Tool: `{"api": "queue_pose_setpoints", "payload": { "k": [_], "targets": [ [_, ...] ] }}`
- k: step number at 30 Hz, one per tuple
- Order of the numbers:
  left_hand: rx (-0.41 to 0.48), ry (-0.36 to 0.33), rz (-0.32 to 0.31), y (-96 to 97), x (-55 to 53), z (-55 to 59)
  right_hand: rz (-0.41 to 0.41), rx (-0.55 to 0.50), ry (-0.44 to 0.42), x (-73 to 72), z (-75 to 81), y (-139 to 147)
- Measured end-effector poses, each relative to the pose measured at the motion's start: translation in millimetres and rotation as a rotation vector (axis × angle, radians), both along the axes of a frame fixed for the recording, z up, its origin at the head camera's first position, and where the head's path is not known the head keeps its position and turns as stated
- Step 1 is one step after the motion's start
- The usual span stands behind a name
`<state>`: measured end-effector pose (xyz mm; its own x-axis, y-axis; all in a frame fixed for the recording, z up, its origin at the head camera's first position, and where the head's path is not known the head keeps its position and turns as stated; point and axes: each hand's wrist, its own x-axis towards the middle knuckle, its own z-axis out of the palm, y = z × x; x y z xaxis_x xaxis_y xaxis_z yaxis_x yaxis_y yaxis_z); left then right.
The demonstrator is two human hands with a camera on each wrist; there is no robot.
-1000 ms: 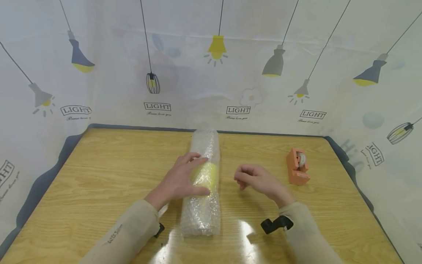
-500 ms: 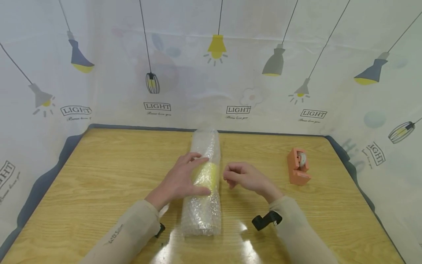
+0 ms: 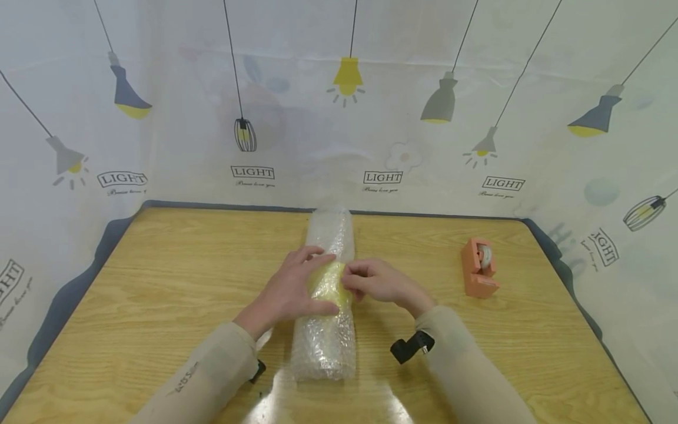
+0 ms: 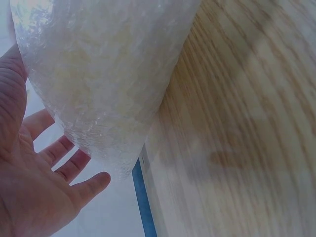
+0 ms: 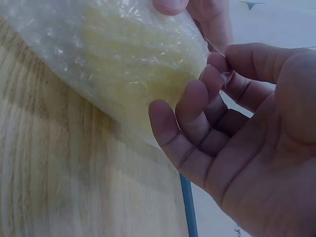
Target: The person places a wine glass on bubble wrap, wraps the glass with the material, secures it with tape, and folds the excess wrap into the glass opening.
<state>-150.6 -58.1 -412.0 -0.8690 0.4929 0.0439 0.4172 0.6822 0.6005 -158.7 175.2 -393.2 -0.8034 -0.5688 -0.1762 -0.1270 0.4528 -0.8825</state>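
A long roll of bubble wrap [image 3: 324, 347] lies lengthwise on the wooden table, with something yellow [image 5: 133, 64] showing through its middle. My left hand [image 3: 286, 288] rests on the roll from the left, thumb and fingers spread over the top. In the left wrist view its fingers [image 4: 74, 165] are loosely extended along the wrap. At the roll's right side, my right hand [image 3: 384, 285] pinches a small strip of clear tape [image 5: 216, 48] between thumb and index finger, right at the wrap's surface. Its other fingers are loosely curled beside the wrap.
An orange tape dispenser [image 3: 478, 271] with a roll of clear tape stands on the right of the table [image 3: 185, 265]. A pale curtain [image 3: 302, 129] printed with lamps encloses the back and sides. Each wrist wears a black camera mount [image 3: 412, 347].
My right hand has moved left from beside the roll to the bubble wrap's right side, still pinching the tape. The left hand and the roll have stayed nearly in place.
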Motion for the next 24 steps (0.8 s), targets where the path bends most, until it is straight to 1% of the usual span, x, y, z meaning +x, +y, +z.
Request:
{"api": "queue_pose_setpoints", "payload": {
  "k": [5,10,13,19,24],
  "targets": [
    [0.009,0.005,-0.007,-0.3,0.3,0.3,0.021,0.053,0.041,-3.3,4.1,-5],
    [0.003,0.022,-0.017,0.0,0.4,0.4,0.011,0.110,0.032,-4.0,8.3,-8],
    [0.001,0.021,-0.018,0.4,0.5,0.9,-0.009,0.149,0.036,-3.1,9.9,-11],
    [-0.001,0.018,-0.018,1.6,1.2,1.5,-0.067,0.240,0.072,-1.5,10.1,-16],
    [0.004,0.019,-0.020,2.0,1.8,2.1,-0.132,0.297,0.052,-1.4,9.6,-21]
  ]
}}
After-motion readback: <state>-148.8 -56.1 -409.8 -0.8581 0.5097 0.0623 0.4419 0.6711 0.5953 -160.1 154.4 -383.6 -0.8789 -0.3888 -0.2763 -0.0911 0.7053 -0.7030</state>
